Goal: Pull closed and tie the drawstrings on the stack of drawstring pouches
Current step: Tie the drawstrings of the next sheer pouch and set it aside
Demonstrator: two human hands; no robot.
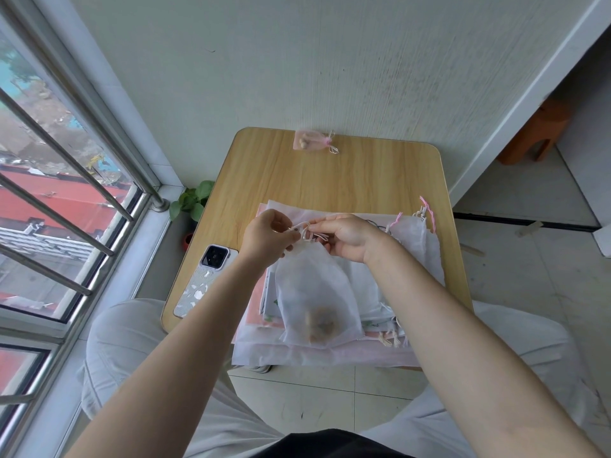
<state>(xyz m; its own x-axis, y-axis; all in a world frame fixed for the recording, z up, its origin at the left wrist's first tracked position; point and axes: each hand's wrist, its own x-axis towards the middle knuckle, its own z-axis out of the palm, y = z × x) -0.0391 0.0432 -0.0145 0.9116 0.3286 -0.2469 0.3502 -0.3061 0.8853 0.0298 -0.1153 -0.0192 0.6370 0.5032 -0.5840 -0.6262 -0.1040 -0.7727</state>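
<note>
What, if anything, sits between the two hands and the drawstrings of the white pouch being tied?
Nothing visible. The left hand and the right hand both already pinch the white drawstrings at the gathered neck of the white pouch, which lies on the stack of pouches. The phone lies off to the left.

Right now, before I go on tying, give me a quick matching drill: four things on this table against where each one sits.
1. small pink organza pouch
2. white patterned phone
3. sheer white pouch with brownish contents
4. pink twisted drawstring

A. held up by both hands
B. table's left edge
C. far edge, by the wall
D. right end of the stack

Pairs: 1-C, 2-B, 3-A, 4-D
</note>
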